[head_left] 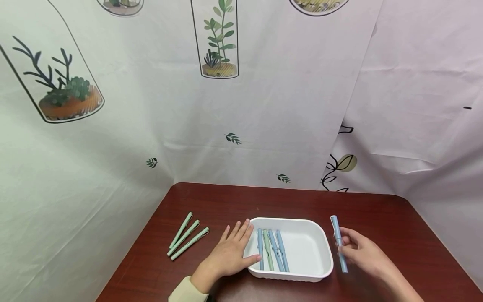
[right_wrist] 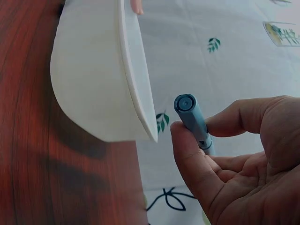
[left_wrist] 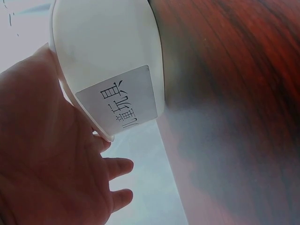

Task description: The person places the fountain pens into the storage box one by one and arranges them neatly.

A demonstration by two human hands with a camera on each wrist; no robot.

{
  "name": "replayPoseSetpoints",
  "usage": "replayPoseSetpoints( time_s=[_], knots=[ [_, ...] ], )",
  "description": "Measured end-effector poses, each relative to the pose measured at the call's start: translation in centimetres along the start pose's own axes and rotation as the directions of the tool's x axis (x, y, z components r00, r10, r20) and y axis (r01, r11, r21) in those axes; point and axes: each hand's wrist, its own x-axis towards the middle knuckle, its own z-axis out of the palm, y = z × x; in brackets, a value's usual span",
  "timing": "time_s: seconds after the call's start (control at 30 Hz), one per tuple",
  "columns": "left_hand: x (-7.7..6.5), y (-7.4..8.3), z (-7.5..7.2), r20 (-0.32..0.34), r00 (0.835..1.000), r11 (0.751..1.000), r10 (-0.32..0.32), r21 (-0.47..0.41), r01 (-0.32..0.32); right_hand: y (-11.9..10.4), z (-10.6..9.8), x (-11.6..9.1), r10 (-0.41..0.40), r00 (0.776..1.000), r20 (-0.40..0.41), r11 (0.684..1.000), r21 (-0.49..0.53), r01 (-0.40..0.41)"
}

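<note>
My left hand (head_left: 229, 254) lies over the left rim of a white plastic tray (head_left: 307, 247), fingers straight and spread, its thumb reaching over the inside. In the tray's left half, a green pen (head_left: 268, 249) and three blue pens (head_left: 260, 247) lie side by side. Right of the tray, my right hand (head_left: 360, 251) pinches another blue pen (head_left: 335, 226) between thumb and fingers. That pen's round end (right_wrist: 185, 103) faces the camera in the right wrist view, above the table and apart from the tray wall.
Three green pens (head_left: 188, 243) lie fanned out on the dark red wooden table (head_left: 298, 203), left of my left hand. A white label (left_wrist: 119, 101) with printed characters is stuck on the tray's outer wall. Patterned white cloth (head_left: 264, 126) hangs behind and beside the table.
</note>
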Motion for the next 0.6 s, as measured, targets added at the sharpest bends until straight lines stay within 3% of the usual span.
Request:
replayPoseSetpoints(
  time_s=[0.1, 0.3, 0.6],
  knots=[
    [0.0, 0.0, 0.0, -0.001, 1.0, 1.0, 0.002, -0.002, -0.002, -0.3, 0.8, 0.2, 0.036, 0.999, -0.007, 0.999, 0.008, -0.036],
    [0.0, 0.0, -0.1, -0.008, 1.0, 1.0, 0.005, 0.004, -0.005, -0.5, 1.8, 0.6, 0.002, 1.0, 0.012, 1.0, 0.002, -0.002],
    [0.0, 0.0, 0.0, -0.011, 1.0, 1.0, 0.004, -0.002, -0.004, -1.2, 3.3, 1.1, 0.042, 0.999, 0.001, 0.999, -0.014, -0.042]
  ],
)
